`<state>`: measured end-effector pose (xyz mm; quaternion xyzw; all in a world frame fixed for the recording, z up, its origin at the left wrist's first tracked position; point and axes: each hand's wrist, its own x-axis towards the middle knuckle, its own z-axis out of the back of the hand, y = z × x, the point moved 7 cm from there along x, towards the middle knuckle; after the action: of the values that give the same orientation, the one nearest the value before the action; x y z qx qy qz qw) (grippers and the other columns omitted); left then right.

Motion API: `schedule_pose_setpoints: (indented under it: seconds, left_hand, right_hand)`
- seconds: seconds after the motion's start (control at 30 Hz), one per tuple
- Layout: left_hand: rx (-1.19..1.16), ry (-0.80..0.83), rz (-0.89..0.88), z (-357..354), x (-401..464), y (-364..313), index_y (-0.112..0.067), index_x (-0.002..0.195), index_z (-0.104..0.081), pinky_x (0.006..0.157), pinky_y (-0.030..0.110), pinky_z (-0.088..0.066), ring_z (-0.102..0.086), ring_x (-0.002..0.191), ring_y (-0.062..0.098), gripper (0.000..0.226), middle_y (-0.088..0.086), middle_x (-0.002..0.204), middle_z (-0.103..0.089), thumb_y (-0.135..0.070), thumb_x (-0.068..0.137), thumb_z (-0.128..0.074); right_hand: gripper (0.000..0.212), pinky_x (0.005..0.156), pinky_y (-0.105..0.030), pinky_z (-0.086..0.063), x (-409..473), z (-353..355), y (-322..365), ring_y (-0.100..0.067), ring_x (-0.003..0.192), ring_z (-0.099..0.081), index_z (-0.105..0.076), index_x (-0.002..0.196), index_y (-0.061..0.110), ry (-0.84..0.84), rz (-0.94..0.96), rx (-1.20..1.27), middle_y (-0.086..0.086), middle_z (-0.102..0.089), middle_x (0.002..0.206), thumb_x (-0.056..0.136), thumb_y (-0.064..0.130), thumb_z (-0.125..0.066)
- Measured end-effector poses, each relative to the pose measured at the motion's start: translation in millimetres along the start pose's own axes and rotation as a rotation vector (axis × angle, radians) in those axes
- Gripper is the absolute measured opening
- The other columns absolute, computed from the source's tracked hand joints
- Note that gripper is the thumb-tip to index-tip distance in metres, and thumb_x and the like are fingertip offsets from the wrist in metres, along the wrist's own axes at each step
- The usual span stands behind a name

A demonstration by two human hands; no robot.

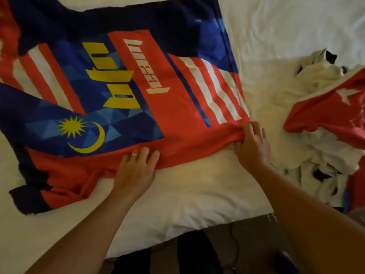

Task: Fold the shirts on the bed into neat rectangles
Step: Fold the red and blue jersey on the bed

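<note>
Here I am over the bed (197, 194), white sheet under everything, and the big jersey (118, 86) lies spread across the upper left and centre of the frame. It's a loud one: navy at the top, red and white stripes, a red panel with white lettering, yellow letters beside it, and a yellow star and crescent on a blue patch at centre left. It lies mostly flat, with one dark-cuffed sleeve rumpled down at the lower left.

My left hand (136, 171) sits at lower centre, flat on the red near edge of the jersey, fingers straight and a little spread, palm pressing the cloth down. Nothing gripped there. There's a ring (134, 154) on one finger.

My right hand (251, 145) is at centre right, at the jersey's red corner, just below the striped section. The fingers curl in and the fabric bunches up under them, so I have a pinch of that corner.

Over on the right side of the frame, well apart from the jersey, a heap of other shirts (320, 147) lies crumpled on the sheet: white ones with dark bits, and a red one draped over the top with a white star shape on it.

At the bottom of the frame the mattress edge ends and dark floor (246, 244) shows below.
</note>
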<state>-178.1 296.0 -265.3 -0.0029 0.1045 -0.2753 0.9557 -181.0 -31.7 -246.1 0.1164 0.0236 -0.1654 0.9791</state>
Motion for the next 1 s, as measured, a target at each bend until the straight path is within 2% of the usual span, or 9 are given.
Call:
schedule_pose_setpoints:
  seconds: [0.17, 0.3, 0.37, 0.47, 0.53, 0.67, 0.83, 0.93, 1.0]
  left_hand:
    - [-0.037, 0.142, 0.018, -6.0, 24.3, -28.6, -0.011, 0.108, -0.061, 0.05, 0.038, -0.045, -0.058, 0.071, 0.036, 0.043, 0.014, 0.094, -0.056, -0.015, 0.069, -0.077]
    - [-0.011, 0.177, 0.068, -9.4, 24.2, -30.8, -0.01, 0.099, -0.065, 0.045, 0.036, -0.041, -0.057, 0.066, 0.037, 0.041, 0.014, 0.085, -0.056, -0.013, 0.062, -0.082]
    - [-0.007, 0.182, 0.064, -11.3, 24.1, -30.9, -0.009, 0.099, -0.066, 0.044, 0.036, -0.041, -0.057, 0.066, 0.037, 0.043, 0.014, 0.084, -0.056, -0.013, 0.061, -0.084]
    - [0.007, 0.189, 0.076, -13.1, 23.6, -30.0, -0.01, 0.098, -0.066, 0.045, 0.035, -0.04, -0.057, 0.067, 0.037, 0.043, 0.013, 0.083, -0.056, -0.017, 0.061, -0.086]
    - [0.014, 0.164, 0.073, -11.6, 23.3, -29.5, -0.009, 0.096, -0.066, 0.046, 0.036, -0.04, -0.057, 0.068, 0.037, 0.03, 0.013, 0.082, -0.057, -0.02, 0.07, -0.075]
    - [-0.027, 0.034, -0.025, -7.5, 15.7, -30.3, -0.01, 0.088, -0.061, 0.053, 0.042, -0.043, -0.056, 0.068, 0.036, 0.017, 0.011, 0.078, -0.056, -0.024, 0.086, -0.051]
    - [-0.162, -0.002, -0.109, -6.5, -2.1, -32.6, -0.015, 0.083, -0.059, 0.057, 0.043, -0.045, -0.055, 0.065, 0.033, 0.024, 0.006, 0.077, -0.055, -0.033, 0.091, -0.045]
    - [-0.24, -0.024, -0.01, 3.0, -12.4, -14.5, -0.017, 0.081, -0.062, 0.066, 0.043, -0.041, -0.058, 0.07, 0.031, 0.025, 0.003, 0.078, -0.058, -0.036, 0.09, -0.048]
    - [-0.308, -0.089, 0.173, 12.1, -23.5, 19.3, -0.018, 0.082, -0.064, 0.07, 0.043, -0.039, -0.059, 0.074, 0.033, 0.023, 0.003, 0.081, -0.061, -0.036, 0.088, -0.053]
  right_hand:
    - [0.025, 0.059, -0.044, -0.045, 0.0, 11.5, -21.2, -0.04, 0.089, -0.051, -0.06, 0.091, 0.001, -0.027, -0.015, 0.03, -0.018, -0.055, 0.1, 0.068, 0.004, -0.051]
    - [0.03, 0.075, -0.044, -0.052, -14.6, -0.8, -49.5, -0.039, 0.097, -0.05, -0.069, 0.099, 0.0, 0.152, -0.11, 0.086, -0.018, -0.055, 0.106, 0.073, -0.004, -0.056]
    - [0.03, 0.086, -0.036, -0.048, -16.7, 0.0, -59.5, -0.033, 0.099, -0.054, -0.07, 0.108, 0.003, 0.154, -0.29, 0.263, -0.014, -0.056, 0.11, 0.08, 0.0, -0.058]
    - [0.019, 0.076, -0.031, -0.042, -18.7, 2.0, -72.9, -0.027, 0.089, -0.057, -0.065, 0.105, 0.01, 0.067, -0.712, 0.545, -0.008, -0.06, 0.098, 0.092, 0.018, -0.054]
    - [0.022, 0.071, -0.034, -0.048, -19.2, -8.1, -76.9, -0.03, 0.083, -0.062, -0.062, 0.097, 0.011, 0.152, -0.853, 0.587, -0.008, -0.064, 0.089, 0.093, 0.031, -0.055]
    - [0.003, 0.057, -0.031, -0.049, -21.0, -18.4, -79.0, -0.029, 0.07, -0.063, -0.061, 0.088, 0.014, 0.196, -0.907, 0.672, -0.016, -0.068, 0.085, 0.085, 0.014, -0.06]
    - [0.021, 0.075, -0.036, -0.054, -46.8, -16.5, -79.7, -0.033, 0.087, -0.064, -0.059, 0.095, 0.012, 0.114, -1.031, 0.612, -0.013, -0.067, 0.097, 0.088, 0.031, -0.066]
    - [0.026, 0.082, -0.036, -0.051, -68.4, -13.2, -54.0, -0.032, 0.087, -0.058, -0.057, 0.095, 0.012, 0.088, -1.129, 0.586, -0.01, -0.061, 0.093, 0.093, 0.038, -0.056]
    - [0.026, 0.083, -0.037, -0.051, -79.1, -16.8, -16.3, -0.034, 0.086, -0.059, -0.059, 0.09, 0.01, 0.146, -1.058, 0.552, -0.009, -0.06, 0.088, 0.093, 0.035, -0.054]
